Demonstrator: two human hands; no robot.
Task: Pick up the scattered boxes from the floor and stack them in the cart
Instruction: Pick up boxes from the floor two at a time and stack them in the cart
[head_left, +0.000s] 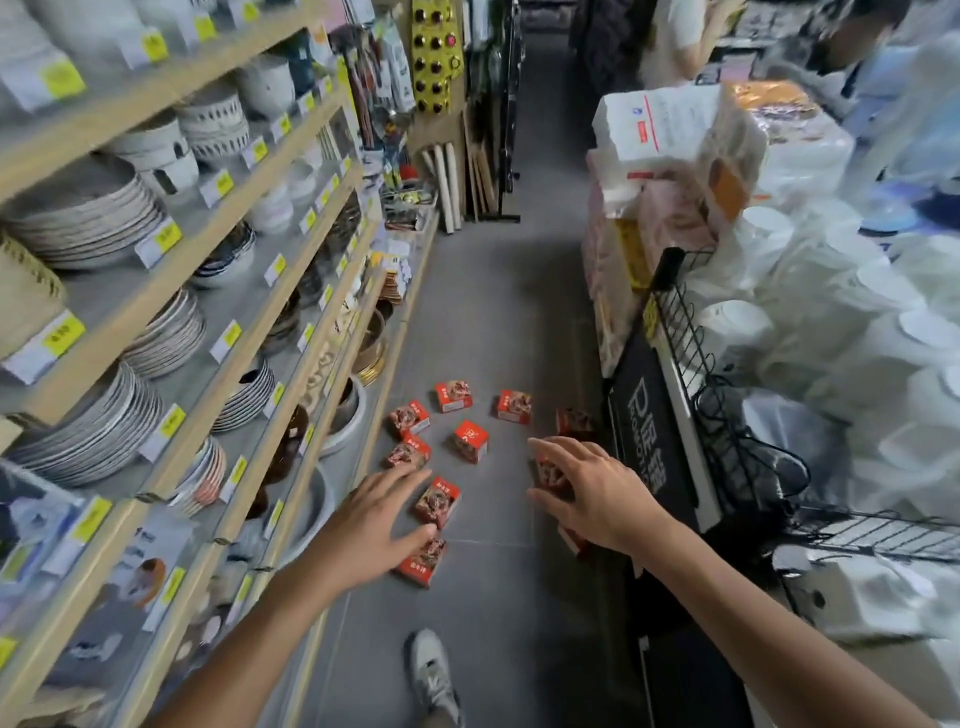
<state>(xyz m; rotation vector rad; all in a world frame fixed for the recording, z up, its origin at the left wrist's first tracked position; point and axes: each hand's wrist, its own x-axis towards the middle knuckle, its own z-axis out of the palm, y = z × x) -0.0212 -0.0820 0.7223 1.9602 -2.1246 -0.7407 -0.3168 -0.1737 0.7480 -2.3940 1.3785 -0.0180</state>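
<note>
Small red boxes (470, 440) lie scattered on the floor (493, 322) between shelves (156, 291) and cart (691, 395). Left hand (371, 525) and right hand (587, 493), both released, fingers spread, reach down to gather them.

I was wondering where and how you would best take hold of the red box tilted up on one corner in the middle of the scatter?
Probably from above, across two opposite side faces. The tilted red box shows its top and two sides, with bare floor all round it, so fingers and thumb have room either side. The left hand and right hand both hover open nearby; either looks able to reach it.
</note>
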